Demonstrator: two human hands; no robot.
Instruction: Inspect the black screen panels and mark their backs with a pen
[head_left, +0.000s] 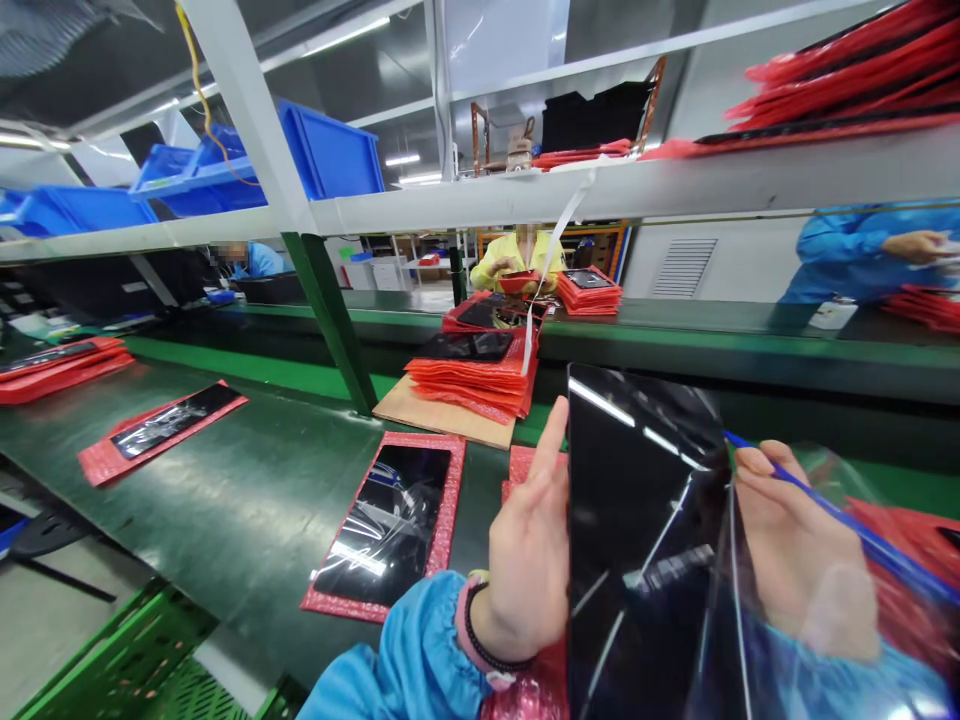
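Observation:
A glossy black screen panel stands tilted up in front of me, with ceiling lights reflected in its glass. My left hand holds it along its left edge, index finger pointing up and the other fingers partly hidden behind. At its right side, my right hand pinches a clear plastic film with a blue edge strip. The film hangs against the panel's right part and covers my right hand. Red bubble wrap lies below the panel. Left of my left hand, another black screen rests on a red bubble-wrap sleeve.
A screen on a red sleeve lies farther left on the green bench. Stacked red sleeves sit on a wooden board. A green post carries the overhead shelf. Co-workers sit across; a green crate stands lower left.

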